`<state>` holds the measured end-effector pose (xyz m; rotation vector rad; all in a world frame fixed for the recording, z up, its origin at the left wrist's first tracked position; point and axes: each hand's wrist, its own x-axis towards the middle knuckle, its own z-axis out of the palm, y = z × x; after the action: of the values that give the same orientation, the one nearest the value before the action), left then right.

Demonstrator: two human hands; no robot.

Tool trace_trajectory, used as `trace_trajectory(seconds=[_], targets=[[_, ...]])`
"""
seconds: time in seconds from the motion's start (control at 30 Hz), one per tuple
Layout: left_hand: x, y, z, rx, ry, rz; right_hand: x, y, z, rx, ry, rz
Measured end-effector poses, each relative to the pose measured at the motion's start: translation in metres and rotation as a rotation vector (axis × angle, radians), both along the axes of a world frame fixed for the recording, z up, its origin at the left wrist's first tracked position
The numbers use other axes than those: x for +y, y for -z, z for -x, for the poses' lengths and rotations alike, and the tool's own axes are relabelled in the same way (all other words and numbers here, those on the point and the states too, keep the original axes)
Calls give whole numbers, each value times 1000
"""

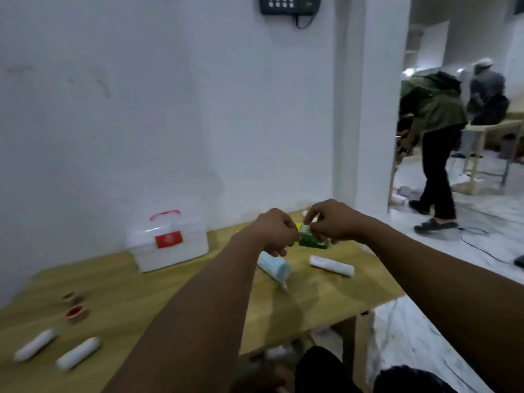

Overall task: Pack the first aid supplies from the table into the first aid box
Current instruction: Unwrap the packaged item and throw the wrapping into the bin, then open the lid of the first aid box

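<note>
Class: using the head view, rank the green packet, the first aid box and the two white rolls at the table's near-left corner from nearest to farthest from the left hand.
1. Green packet, touching the left hand.
2. First aid box, to the left by the wall.
3. White rolls, near-left corner.

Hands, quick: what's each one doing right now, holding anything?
Left hand: closed in a fist beside the green pack; whether it grips anything cannot be told.
Right hand: fingers pinched shut on the green pack's top.

The white first aid box (168,241) stands shut by the wall; my fingers (310,219) pinch a green packet (310,240), white rolls (331,265) lying around it.
</note>
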<state>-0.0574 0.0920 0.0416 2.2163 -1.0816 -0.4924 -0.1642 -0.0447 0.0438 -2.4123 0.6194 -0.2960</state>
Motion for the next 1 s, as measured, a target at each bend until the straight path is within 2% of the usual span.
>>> trace_trajectory(seconds=[0.17, 0.3, 0.47, 0.6, 0.73, 0.87, 1.0], targets=[[111, 2, -85, -52, -320, 71, 72, -8, -106, -17, -225, -68], [181, 26, -132, -203, -567, 161, 123, 14, -175, -42, -285, -209], [213, 61, -179, -230, -797, 240, 167, 53, -237, 12, -50, -748], [205, 74, -206, -215, -828, 316, 178, 77, -265, 41, 75, -1007], [195, 81, -227, -170, -794, 358, 180, 87, -286, -36, 145, -1204], [190, 84, -230, -180, -788, 402, 185, 91, -294, -110, 233, -1244], [195, 82, -227, -179, -797, 403, 191, 93, -287, -135, 234, -1254]])
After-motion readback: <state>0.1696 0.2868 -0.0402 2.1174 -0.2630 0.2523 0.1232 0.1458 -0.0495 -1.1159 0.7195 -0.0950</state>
